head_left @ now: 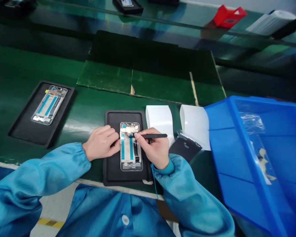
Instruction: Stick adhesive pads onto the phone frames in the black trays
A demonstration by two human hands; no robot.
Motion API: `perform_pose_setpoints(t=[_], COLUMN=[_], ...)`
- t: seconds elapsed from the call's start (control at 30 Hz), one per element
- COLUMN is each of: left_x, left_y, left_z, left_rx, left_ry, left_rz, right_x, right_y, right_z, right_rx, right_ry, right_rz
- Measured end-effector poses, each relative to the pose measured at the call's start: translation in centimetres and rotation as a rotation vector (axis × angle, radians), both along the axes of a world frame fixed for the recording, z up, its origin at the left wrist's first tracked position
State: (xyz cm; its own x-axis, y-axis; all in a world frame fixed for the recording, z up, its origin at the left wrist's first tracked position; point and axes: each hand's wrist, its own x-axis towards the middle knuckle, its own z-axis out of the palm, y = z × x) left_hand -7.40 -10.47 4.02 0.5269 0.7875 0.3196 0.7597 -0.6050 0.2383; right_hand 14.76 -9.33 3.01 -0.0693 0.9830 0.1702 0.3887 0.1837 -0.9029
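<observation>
On a black tray [113,171], hands grip slim tweezers [151,135], metal frame [130,146].

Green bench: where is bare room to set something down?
Bare bench lies between the left tray and the middle tray, and on the green sheet behind them. Crowded to the right: white sheets, black pouch, blue bin.

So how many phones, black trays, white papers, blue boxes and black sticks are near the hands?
Phones: 2, one under the hands, one to the left
Black trays: 2, one in the middle, one on the left
White papers: 2
Blue boxes: 1
Black sticks: 1, in the right hand
Total: 8
</observation>
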Motion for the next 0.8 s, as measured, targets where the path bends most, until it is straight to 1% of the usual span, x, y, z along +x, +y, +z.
perform_pose_setpoints(t=[0.1,0.23,0.4,0.8], left_x=[-0.11,0.02,-0.01,0.00], left_y=[0.50,0.55,0.49,0.51], left_z=[-0.48,-0.65,-0.66,-0.32], left_rx=[0.007,0.014,-0.014,-0.027], left_ry=[-0.052,-0.110,-0.108,-0.083], left_rz=[-0.021,-0.046,-0.048,-0.047], right_x=[0.11,0.04,0.00,0.16], right_y=[0.03,0.15,0.22,0.14], right_z=[0.15,0.51,0.64,0.70], right_rx=[-0.024,-0.046,-0.065,-0.052], right_ry=[0.021,0.024,0.007,-0.006], right_rz=[0.007,0.005,-0.010,0.024])
